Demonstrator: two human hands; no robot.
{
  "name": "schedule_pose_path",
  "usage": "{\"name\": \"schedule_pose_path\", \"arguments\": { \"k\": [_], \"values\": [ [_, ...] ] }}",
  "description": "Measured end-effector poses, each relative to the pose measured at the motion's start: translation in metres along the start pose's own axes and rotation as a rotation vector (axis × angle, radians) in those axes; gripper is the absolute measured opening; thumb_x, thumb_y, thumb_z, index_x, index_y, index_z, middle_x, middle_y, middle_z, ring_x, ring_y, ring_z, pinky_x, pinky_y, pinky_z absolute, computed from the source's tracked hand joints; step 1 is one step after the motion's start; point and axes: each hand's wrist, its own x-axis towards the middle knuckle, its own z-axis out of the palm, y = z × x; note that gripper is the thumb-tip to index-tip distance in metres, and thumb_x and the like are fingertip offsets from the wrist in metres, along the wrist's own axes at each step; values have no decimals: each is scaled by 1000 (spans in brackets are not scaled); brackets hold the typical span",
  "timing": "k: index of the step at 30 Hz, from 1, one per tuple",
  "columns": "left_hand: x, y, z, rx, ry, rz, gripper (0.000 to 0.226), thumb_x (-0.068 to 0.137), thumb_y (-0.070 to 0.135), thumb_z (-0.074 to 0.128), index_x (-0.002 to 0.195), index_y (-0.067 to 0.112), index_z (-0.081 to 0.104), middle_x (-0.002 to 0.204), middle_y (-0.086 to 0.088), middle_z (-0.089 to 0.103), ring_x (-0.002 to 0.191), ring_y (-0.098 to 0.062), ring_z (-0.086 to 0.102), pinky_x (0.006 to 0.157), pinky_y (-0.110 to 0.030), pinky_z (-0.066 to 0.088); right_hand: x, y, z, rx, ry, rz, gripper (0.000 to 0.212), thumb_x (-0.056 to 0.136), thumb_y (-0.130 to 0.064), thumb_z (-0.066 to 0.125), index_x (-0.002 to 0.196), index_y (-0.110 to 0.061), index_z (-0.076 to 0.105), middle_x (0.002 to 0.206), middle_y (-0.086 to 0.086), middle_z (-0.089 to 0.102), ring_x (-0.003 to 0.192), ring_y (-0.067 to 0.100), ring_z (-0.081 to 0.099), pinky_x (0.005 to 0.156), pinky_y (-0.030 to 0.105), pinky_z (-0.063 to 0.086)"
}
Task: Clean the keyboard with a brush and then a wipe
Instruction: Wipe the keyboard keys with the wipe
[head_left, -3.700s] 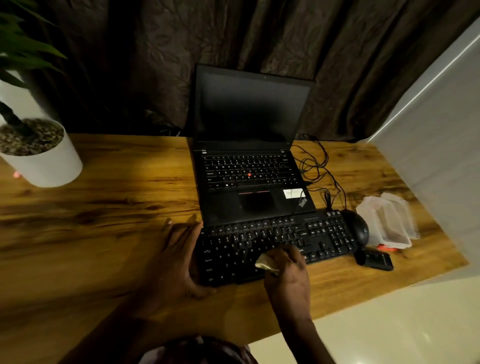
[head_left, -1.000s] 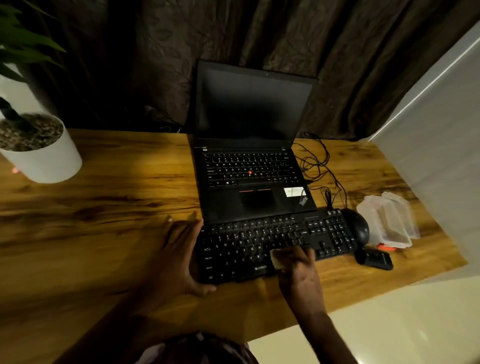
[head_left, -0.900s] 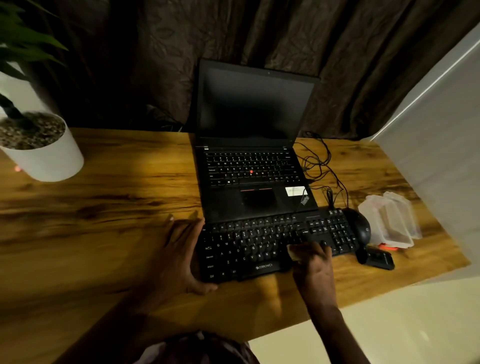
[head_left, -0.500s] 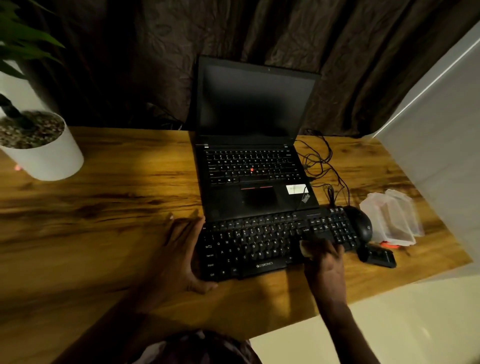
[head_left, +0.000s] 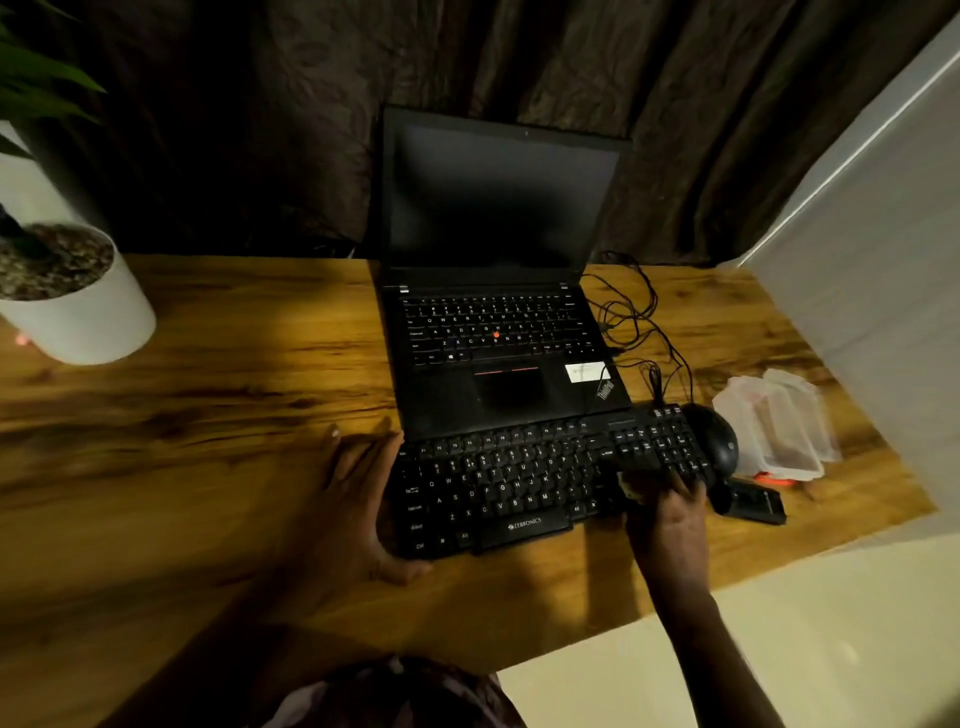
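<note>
Zebronics keyboard (head_left: 498, 483): right hand (head_left: 670, 514) pinches wipe (head_left: 627, 486) at its 3 o'clock end; left hand (head_left: 353, 499) flat, fingers together, against its 9 o'clock edge.

A dim home workspace: 1 open laptop (head_left: 498, 291) on a wooden desk (head_left: 208, 415), a keyboard (head_left: 498, 483) just in front of it. A dark curtain (head_left: 260, 104) hangs behind the laptop, and 1 potted plant (head_left: 78, 312) stands well to its left.

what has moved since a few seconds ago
The right hand, gripping the wipe, slid rightward along the keyboard, from its middle keys to beside the number pad. The left hand stayed flat against the keyboard's left end; keyboard, laptop and mouse did not move.
</note>
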Motion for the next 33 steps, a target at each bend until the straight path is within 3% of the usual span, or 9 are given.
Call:
{"name": "schedule_pose_path", "arguments": {
  "k": [3, 7, 12, 18, 20, 23, 26, 29, 33],
  "values": [
    [0, -1, -1, -10, 3, 9, 148, 44, 90, 67, 157, 10, 16, 154, -7, 35, 146, -28, 23, 121, -33, -15, -6, 0, 9, 12, -14, 3, 42, 74, -4, 72, 113, -20, 69, 116, 4, 67, 102, 35, 58, 82, 21, 22],
    [1, -2, 0, 31, 17, 28, 146, 44, 89, 69, 156, 7, 21, 152, -8, 38, 144, -29, 27, 122, -53, -2, -16, -5, 5, 61, 43, -45, 28, 83, -21, 55, 103, -16, 74, 112, 5, 68, 101, 37, 58, 80, 27, 34],
    [1, -1, -1, 33, -10, 15, 148, 42, 88, 70, 155, 6, 21, 153, -9, 37, 144, -28, 24, 123, -44, -8, -19, -12, -5, 32, 133, -69, 52, 77, -35, 38, 104, -9, 74, 106, 10, 71, 101, 31, 58, 85, 33, 33],
    [2, -1, -2, 45, 9, 11, 148, 41, 88, 69, 155, 7, 21, 150, -8, 39, 141, -28, 25, 121, -49, 0, -39, -18, 20, 48, -49, -71, 42, 73, -20, 81, 113, -17, 70, 120, 3, 61, 101, 31, 53, 81, 16, 27],
    [2, -2, -1, 48, 2, 12, 148, 42, 89, 68, 156, 8, 19, 150, -7, 38, 142, -29, 25, 120, -53, 2, -34, -1, 20, 13, -53, -59, 34, 78, -27, 78, 111, -23, 71, 120, -4, 63, 104, 28, 55, 83, 13, 22],
    [1, -2, 0, 41, -5, 8, 149, 42, 90, 66, 157, 11, 14, 152, -7, 37, 144, -29, 25, 119, -57, 5, -23, 14, 12, -20, -7, 27, 31, 78, -30, 75, 107, -20, 74, 113, 0, 69, 104, 27, 56, 84, 24, 23],
    [1, 0, -2, 27, 9, 11, 148, 41, 87, 67, 157, 11, 15, 152, -9, 38, 143, -28, 24, 121, -50, 1, -25, -5, 9, 10, 24, -25, 30, 76, -37, 72, 100, -18, 75, 104, -1, 72, 100, 24, 59, 85, 30, 31],
    [2, 0, -2, 39, 7, 21, 149, 40, 88, 69, 156, 7, 20, 149, -10, 41, 142, -28, 25, 121, -52, -1, -35, -25, 10, 121, -26, -7, 32, 75, -38, 77, 103, -25, 69, 108, -4, 65, 96, 25, 50, 72, 21, 33],
    [2, -1, -2, 48, 6, 28, 147, 44, 91, 65, 155, 5, 22, 152, -10, 38, 143, -27, 23, 120, -56, -1, -32, -5, 13, 113, -74, 55, 41, 76, -41, 80, 113, -27, 70, 117, -6, 64, 96, 26, 52, 77, 8, 26]
  ]
}}
